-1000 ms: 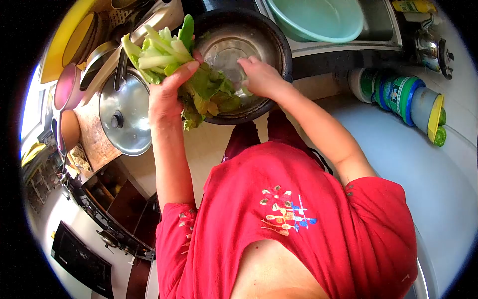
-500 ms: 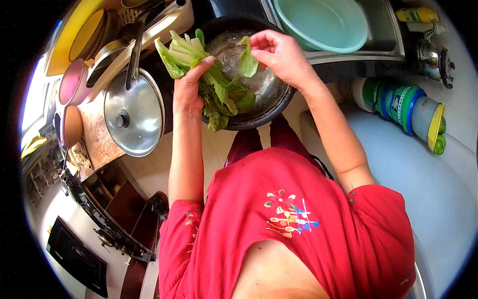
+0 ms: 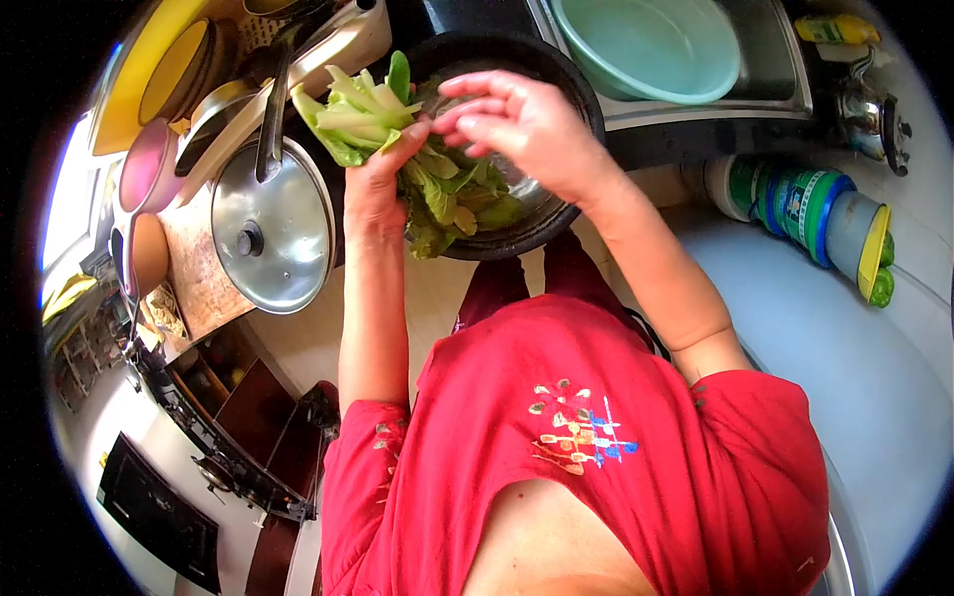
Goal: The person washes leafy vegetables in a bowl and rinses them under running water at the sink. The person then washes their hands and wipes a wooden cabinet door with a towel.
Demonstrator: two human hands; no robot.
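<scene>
My left hand (image 3: 380, 189) is closed round a bunch of leafy greens (image 3: 437, 189), its pale stalks pointing up and away and its leaves hanging over a dark-rimmed round basin (image 3: 581, 84). My right hand (image 3: 527, 129) is over the basin beside the stalks. Its fingers are stretched out and slightly apart, with nothing visible in them. Its fingertips come close to my left thumb; whether they touch the greens I cannot tell. The shiny inside of the basin is mostly hidden by the greens and my right hand.
A pale green plastic basin (image 3: 656, 50) sits in the sink at the far right. To the left, a glass lid (image 3: 283, 253) leans near a cutting board (image 3: 199, 263) and several pots. At right are a kettle (image 3: 874, 124) and stacked containers (image 3: 795, 204).
The single leaf that my right hand pinched is no longer visible in it. That hand has moved left toward the bunch and its fingers have spread. My left hand keeps its hold.
</scene>
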